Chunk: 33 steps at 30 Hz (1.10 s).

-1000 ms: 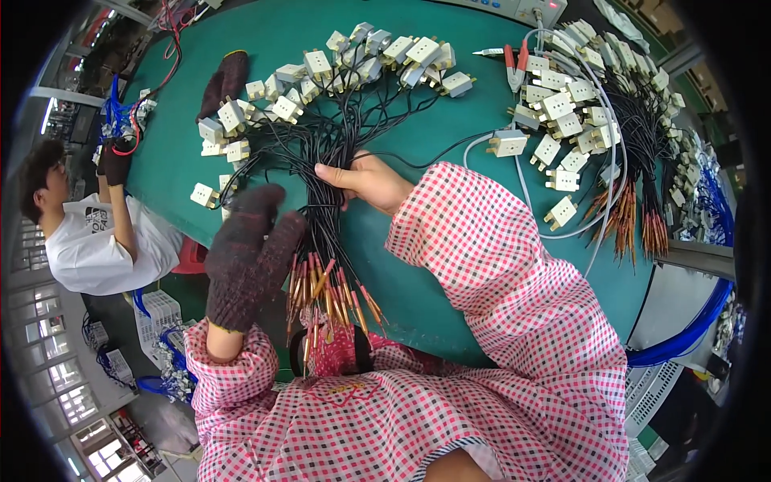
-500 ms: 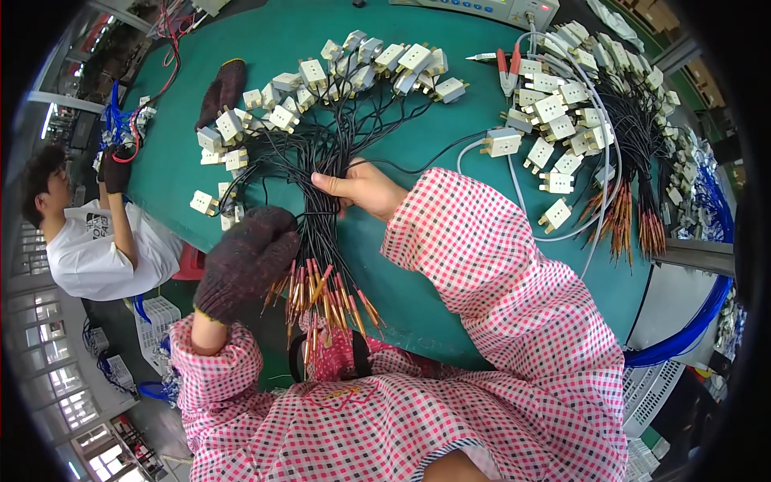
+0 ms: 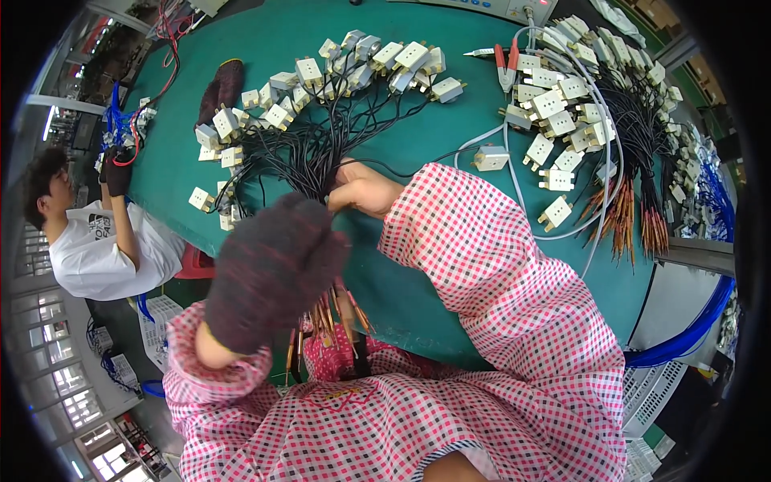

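A bundle of thin black cables [image 3: 317, 153] lies on the green table before me, fanning out at the far end into white plugs [image 3: 307, 72]. Its near ends are copper-coloured and reddish tips [image 3: 325, 315]. Bare and closed, my right hand [image 3: 365, 190] grips the bundle from the right, below the fan. In a dark knitted glove, my left hand [image 3: 277, 269] covers the bundle's lower part, just below the right hand. Its fingers look curled in, but what they hold is hidden behind the glove. One white plug [image 3: 491, 158] sits apart, right of my right hand.
Another dark glove [image 3: 221, 92] lies at the far left of the table [image 3: 434, 297]. To the right is a second heap of plugs and cables [image 3: 634, 112], with red-handled clips [image 3: 506, 68] and a looping grey lead. A co-worker [image 3: 104, 233] sits at the left. An instrument [image 3: 514, 8] stands behind.
My gloved left hand has moved right and slightly up, from beside the bundle to in front of it. My right hand's thumb has shifted right and slightly down; the lone plug has moved slightly left.
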Available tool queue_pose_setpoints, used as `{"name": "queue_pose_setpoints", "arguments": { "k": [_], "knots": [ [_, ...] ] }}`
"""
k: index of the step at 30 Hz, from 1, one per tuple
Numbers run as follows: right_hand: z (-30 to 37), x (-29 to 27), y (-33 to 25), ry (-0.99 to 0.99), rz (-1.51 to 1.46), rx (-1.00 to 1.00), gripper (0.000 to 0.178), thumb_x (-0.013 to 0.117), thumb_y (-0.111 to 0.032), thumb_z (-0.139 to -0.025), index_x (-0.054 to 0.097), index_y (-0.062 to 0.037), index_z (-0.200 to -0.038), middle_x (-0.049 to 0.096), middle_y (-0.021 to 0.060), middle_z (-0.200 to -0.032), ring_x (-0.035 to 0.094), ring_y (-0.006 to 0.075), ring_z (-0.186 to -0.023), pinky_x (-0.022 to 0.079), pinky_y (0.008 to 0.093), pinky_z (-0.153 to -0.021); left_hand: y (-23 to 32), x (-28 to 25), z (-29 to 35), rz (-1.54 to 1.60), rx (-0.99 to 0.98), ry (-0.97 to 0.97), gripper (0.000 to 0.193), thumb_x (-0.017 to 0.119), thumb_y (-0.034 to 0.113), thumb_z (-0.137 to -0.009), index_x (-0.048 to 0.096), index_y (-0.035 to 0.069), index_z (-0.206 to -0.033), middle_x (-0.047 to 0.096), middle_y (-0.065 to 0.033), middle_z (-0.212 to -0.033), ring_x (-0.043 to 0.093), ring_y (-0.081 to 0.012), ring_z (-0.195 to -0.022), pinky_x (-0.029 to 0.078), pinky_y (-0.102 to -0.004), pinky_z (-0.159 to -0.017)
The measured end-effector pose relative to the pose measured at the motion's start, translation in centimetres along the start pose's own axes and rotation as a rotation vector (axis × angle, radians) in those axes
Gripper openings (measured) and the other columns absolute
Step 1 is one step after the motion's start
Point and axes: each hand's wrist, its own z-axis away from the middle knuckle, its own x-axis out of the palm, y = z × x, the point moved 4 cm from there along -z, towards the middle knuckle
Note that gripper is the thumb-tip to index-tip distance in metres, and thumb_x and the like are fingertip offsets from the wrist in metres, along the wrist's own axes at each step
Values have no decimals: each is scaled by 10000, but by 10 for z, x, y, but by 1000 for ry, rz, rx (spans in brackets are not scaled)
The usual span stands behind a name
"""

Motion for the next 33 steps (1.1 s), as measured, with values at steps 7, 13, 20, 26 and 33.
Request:
{"name": "queue_pose_setpoints", "arguments": {
  "k": [7,13,20,26,33],
  "knots": [
    [3,-9,-2,15,170,-9,288,601,60,-666,618,58,-954,657,71,-812,611,128,-709,474,278,-606,34,57,3,-762,248,-37,157,605,237,-727,640,121,-826,549,-33,-881,533,-212,-851,452,-353,-669],
    [3,6,-9,92,149,-95,308,557,113,-684,610,53,-982,661,68,-863,618,137,-768,494,293,-664,32,61,13,-606,361,-156,123,610,209,-776,630,104,-838,572,-38,-851,538,-230,-861,449,-378,-702],
    [14,-5,-12,185,230,-157,347,519,96,-738,615,26,-1064,657,37,-959,583,98,-837,465,265,-705,-58,-19,-3,189,-213,119,311,607,100,-843,569,2,-1136,600,-154,-1144,601,-305,-965,483,-400,-841],
    [1,11,-13,236,602,-247,233,543,34,-720,624,18,-938,659,172,-824,629,286,-718,488,357,-656,-125,37,32,249,110,-226,418,573,199,-908,498,19,-1278,581,-189,-1217,585,-317,-1094,477,-406,-924],
    [15,1,-20,400,939,-320,276,562,-54,-710,640,-29,-974,614,267,-882,568,459,-845,476,468,-712,-75,83,9,2122,-401,-509,416,569,260,-928,511,45,-1279,581,-182,-1215,601,-301,-1054,486,-403,-918]
  ]
}}
